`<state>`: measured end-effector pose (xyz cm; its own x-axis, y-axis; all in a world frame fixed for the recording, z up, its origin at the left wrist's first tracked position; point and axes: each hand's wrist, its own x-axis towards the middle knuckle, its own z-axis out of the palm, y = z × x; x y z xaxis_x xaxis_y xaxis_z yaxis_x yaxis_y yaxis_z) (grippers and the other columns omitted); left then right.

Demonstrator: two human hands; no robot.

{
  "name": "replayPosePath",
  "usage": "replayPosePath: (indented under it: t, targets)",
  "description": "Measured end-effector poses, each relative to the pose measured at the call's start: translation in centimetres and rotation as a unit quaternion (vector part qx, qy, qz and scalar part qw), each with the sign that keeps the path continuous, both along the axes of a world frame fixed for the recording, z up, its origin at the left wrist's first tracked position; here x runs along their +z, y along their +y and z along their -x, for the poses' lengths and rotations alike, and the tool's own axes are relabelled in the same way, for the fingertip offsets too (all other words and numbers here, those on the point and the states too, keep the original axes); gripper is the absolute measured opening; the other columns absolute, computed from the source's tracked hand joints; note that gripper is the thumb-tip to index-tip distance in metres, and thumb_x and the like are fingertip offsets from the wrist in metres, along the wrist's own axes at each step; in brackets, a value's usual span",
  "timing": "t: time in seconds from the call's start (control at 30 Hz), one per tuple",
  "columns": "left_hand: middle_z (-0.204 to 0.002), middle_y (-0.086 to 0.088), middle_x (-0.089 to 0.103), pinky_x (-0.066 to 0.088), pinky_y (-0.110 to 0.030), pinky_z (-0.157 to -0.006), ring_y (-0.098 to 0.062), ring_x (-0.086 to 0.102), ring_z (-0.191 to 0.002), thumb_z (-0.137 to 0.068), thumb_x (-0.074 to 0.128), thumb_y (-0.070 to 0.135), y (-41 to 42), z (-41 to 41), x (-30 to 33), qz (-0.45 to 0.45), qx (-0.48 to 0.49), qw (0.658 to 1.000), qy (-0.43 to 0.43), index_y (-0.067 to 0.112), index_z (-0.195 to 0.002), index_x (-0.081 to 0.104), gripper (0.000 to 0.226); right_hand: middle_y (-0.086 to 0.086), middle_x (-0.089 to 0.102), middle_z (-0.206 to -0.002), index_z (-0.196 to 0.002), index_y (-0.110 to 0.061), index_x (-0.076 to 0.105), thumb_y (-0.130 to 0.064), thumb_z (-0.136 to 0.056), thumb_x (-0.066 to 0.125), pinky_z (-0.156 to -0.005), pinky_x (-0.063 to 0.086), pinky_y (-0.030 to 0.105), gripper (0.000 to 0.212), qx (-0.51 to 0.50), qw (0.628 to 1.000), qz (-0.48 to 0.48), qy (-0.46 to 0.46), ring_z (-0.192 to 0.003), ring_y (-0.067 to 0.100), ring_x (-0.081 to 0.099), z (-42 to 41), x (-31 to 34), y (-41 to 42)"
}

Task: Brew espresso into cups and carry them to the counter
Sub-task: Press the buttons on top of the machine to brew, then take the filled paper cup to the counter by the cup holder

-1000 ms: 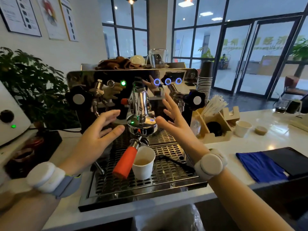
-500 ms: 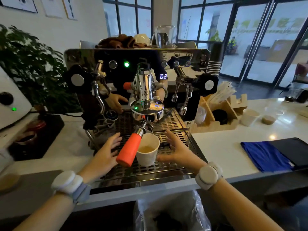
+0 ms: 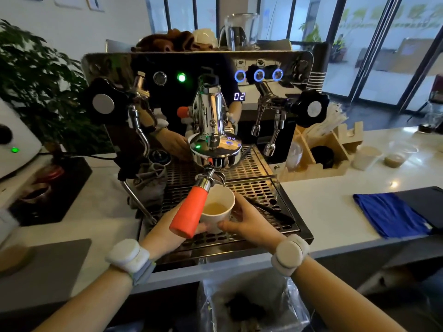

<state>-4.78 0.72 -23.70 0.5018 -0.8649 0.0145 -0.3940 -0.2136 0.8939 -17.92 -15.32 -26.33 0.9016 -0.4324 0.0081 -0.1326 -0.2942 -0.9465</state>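
A white paper cup (image 3: 219,208) was seen standing upright on the drip tray (image 3: 271,195) of the espresso machine (image 3: 199,97), its mouth facing up and pale brown liquid visible inside. It sat beneath the portafilter, whose orange handle (image 3: 190,212) ran on a long axis from the group head down and toward the camera, slanting left and crossing over the cup's left rim. The cup was cradled between both hands: the left hand (image 3: 165,232) was curled against its left side, partly hidden by the handle, and the right hand (image 3: 251,220) was wrapped around its right side, thumb at the front wall. Each grip was partly closed on the cup. A blue cloth (image 3: 388,214) lay well apart on the white tabletop (image 3: 330,212) to the right.
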Motion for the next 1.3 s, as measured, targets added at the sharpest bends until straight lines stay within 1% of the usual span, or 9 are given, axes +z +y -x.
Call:
replayPosePath:
  t: [0.17,0.3,0.5,0.63,0.7,0.77,0.9,1.1,1.3]
  targets:
    - [-0.091,0.054,0.053,0.035,-0.006,-0.074,0.029,0.049,-0.09,-0.057,0.08,0.047,0.1,-0.2,0.2,0.021,0.018,1.0,-0.006,0.062,-0.099,0.05,0.054,-0.012,0.052,-0.127,-0.133,-0.034,0.035,-0.017,-0.076,0.076,-0.099,0.042,0.023,0.072,-0.019,1.0,0.01,-0.012,-0.12,0.003,0.048,0.3,0.4,0.3]
    - [-0.098,0.054,0.052,0.038,-0.006,-0.074,0.028,0.048,-0.096,-0.061,0.079,0.05,0.2,0.1,0.6,0.013,-0.002,1.0,-0.025,0.077,-0.099,0.046,0.057,-0.011,0.053,-0.127,-0.134,-0.031,0.037,-0.018,-0.076,0.076,-0.1,0.043,0.027,0.071,-0.023,0.999,0.019,-0.023,-0.12,0.004,0.049,1.0,1.1,0.8]
    - [-0.125,0.013,0.061,0.042,-0.04,-0.103,-0.004,0.054,-0.118,-0.05,0.084,0.06,-0.2,0.9,-1.0,0.05,-0.015,0.998,0.022,0.048,-0.123,0.052,0.08,-0.016,0.054,-0.124,-0.13,-0.038,0.038,-0.016,-0.076,0.075,-0.092,0.045,0.015,0.069,-0.049,0.998,0.02,-0.023,-0.116,-0.002,0.051,3.6,0.9,1.2]
    - [-0.12,0.015,0.06,0.042,-0.017,-0.096,0.003,0.053,-0.114,-0.061,0.074,0.055,-1.8,2.9,-0.9,0.049,-0.049,0.996,-0.06,0.048,-0.117,0.048,0.062,-0.025,0.053,-0.118,-0.119,-0.05,0.039,-0.014,-0.077,0.075,-0.081,0.044,0.004,0.066,-0.085,0.996,0.018,-0.018,-0.11,-0.014,0.05,6.3,1.1,1.0]
    - [-0.112,0.024,0.06,0.038,-0.001,-0.084,0.014,0.051,-0.108,-0.06,0.072,0.056,-2.2,4.1,-0.6,0.046,-0.051,0.995,-0.072,0.05,-0.111,0.049,0.056,-0.026,0.054,-0.116,-0.117,-0.05,0.039,-0.015,-0.077,0.075,-0.084,0.045,0.007,0.065,-0.099,0.995,0.016,-0.02,-0.11,-0.012,0.051,7.6,1.2,0.8]
    - [-0.108,0.027,0.059,0.038,0.0,-0.079,0.018,0.051,-0.104,-0.061,0.072,0.053,-3.1,5.4,-0.1,0.046,-0.067,0.994,-0.072,0.049,-0.109,0.049,0.054,-0.027,0.052,-0.118,-0.12,-0.05,0.038,-0.019,-0.077,0.076,-0.092,0.046,0.016,0.065,-0.121,0.992,0.03,-0.016,-0.115,-0.005,0.05,9.1,1.4,0.5]
    - [-0.118,0.013,0.057,0.039,-0.02,-0.093,-0.002,0.052,-0.11,-0.07,0.076,0.036,-6.2,9.1,0.1,0.05,-0.094,0.992,-0.074,0.031,-0.126,0.049,0.062,-0.013,0.05,-0.125,-0.134,-0.027,0.036,-0.018,-0.079,0.073,-0.101,0.046,0.034,0.067,-0.135,0.99,0.034,-0.025,-0.12,0.011,0.049,13.3,1.5,-1.8]
    - [-0.115,0.017,0.059,0.043,-0.01,-0.082,0.006,0.054,-0.103,-0.077,0.074,0.024,-13.4,15.6,0.0,0.067,-0.121,0.989,-0.058,0.035,-0.123,0.047,0.054,-0.008,0.044,-0.131,-0.137,-0.019,0.03,-0.009,-0.079,0.073,-0.1,0.039,0.014,0.073,-0.155,0.986,0.05,-0.029,-0.125,0.007,0.043,20.3,2.4,-7.9]
    - [-0.118,0.006,0.062,0.052,-0.038,-0.092,-0.009,0.057,-0.11,-0.077,0.074,0.02,-20.5,21.4,1.4,0.097,-0.147,0.984,-0.036,0.03,-0.123,0.049,0.053,-0.01,0.042,-0.135,-0.136,-0.024,0.027,-0.015,-0.078,0.075,-0.104,0.04,0.023,0.076,-0.187,0.981,0.048,-0.031,-0.127,0.006,0.042,26.0,3.0,-14.7]
